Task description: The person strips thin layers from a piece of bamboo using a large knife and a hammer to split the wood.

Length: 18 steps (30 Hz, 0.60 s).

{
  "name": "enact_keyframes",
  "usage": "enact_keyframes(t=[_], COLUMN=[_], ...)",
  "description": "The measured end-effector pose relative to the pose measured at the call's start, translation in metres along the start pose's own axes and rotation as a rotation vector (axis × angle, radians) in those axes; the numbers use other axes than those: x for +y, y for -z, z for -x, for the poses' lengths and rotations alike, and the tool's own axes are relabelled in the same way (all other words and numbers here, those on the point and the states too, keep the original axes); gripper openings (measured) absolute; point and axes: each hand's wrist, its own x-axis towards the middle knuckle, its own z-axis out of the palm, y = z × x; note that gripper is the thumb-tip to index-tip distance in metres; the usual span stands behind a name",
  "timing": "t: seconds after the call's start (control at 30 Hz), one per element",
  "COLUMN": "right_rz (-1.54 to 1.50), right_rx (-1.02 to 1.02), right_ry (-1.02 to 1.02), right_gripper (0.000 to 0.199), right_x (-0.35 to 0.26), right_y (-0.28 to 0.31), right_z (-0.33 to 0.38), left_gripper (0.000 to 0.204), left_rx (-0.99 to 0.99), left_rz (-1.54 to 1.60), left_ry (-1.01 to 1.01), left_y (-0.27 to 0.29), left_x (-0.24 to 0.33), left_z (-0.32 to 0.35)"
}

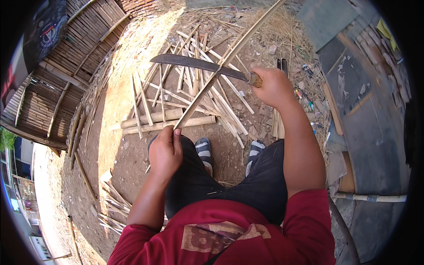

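My left hand (165,151) is closed around the near end of a long split bamboo strip (194,104), which slants up and away to the far right. In my right hand (274,86) is the handle of a machete (190,61). Its dark, curved blade points left and crosses the strip near the middle, touching it there. Whether the edge has cut into the bamboo I cannot tell. Below the blade, on the ground, lies a loose heap of split bamboo strips (229,115).
Two bamboo poles (172,124) lie just ahead of my sandalled feet (204,152). More strips (115,207) are piled at lower left. A woven bamboo panel (84,48) stands at left. Dark boards (371,119) line the right, beside dry straw (276,31) and litter.
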Motion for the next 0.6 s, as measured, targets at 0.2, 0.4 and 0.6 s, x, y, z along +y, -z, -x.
enact_keyframes(t=[0.2,0.4,0.6], right_rz=[0.114,0.067,0.133], right_rx=[-0.096,0.063,-0.034], right_ry=[0.2,-0.098,0.171], right_gripper=[0.027,0.027,0.031], right_x=[-0.014,0.018,-0.014], right_y=[-0.005,0.004,0.0], right_z=[0.001,-0.005,0.0], left_gripper=[0.022,0.019,0.017], left_rx=[0.033,0.047,0.041], left_rz=[-0.076,-0.136,-0.134], left_ry=[0.016,0.0,-0.012], left_y=[0.002,0.008,0.014], left_x=[-0.004,-0.014,-0.017], left_z=[0.001,0.004,0.008])
